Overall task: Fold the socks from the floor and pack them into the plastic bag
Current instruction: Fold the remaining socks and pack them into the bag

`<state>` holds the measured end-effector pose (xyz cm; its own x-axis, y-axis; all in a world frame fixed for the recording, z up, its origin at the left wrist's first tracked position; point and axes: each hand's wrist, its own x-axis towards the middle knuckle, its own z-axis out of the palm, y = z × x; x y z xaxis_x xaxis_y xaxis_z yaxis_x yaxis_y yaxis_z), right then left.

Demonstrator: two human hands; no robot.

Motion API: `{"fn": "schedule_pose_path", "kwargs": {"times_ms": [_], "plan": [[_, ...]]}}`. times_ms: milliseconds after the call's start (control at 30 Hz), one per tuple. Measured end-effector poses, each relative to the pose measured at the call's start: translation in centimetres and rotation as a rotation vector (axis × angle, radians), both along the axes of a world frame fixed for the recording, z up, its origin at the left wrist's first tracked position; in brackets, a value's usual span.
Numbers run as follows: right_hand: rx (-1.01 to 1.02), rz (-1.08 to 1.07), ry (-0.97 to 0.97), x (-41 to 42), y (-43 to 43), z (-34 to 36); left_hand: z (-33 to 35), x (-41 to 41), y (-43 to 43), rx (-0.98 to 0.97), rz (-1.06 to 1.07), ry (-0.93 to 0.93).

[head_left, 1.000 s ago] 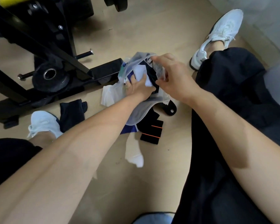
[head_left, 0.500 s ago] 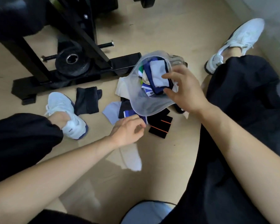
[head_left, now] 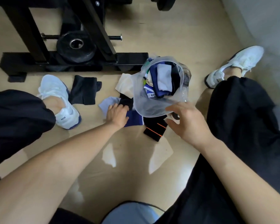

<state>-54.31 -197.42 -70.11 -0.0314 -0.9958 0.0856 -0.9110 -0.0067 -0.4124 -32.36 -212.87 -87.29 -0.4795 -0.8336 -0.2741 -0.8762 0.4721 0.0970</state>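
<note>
Your left hand (head_left: 117, 114) lies palm down with straight fingers on the loose socks (head_left: 134, 121), gripping nothing yet. The plastic bag (head_left: 149, 109) gapes just beyond those fingertips, to their right. Your right hand (head_left: 187, 125) hovers spread and empty at the bag's near rim. The left hand is nearer the socks.

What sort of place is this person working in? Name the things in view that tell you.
Likely a home gym or workout room: a black exercise-machine frame stands on the pale floor, and a weight plate sits at its base.
</note>
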Motion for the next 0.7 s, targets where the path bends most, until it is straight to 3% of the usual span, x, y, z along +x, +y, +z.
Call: {"fn": "schedule_pose_path", "kwargs": {"times_ms": [200, 433, 700], "plan": [[0.179, 0.025, 0.041, 0.2, 0.3, -1.7, 3.3, 2.6, -0.2, 0.313, 0.08, 0.214], [0.225, 0.007, -0.021, 1.1, -0.3, -0.9, 12.8, 5.9, 0.3, 0.285, -0.165, 0.161], [0.316, 0.01, -0.749, 5.6, 0.0, 0.4, 21.1, 5.7, 3.9, 0.511, -0.067, 0.583]]}}
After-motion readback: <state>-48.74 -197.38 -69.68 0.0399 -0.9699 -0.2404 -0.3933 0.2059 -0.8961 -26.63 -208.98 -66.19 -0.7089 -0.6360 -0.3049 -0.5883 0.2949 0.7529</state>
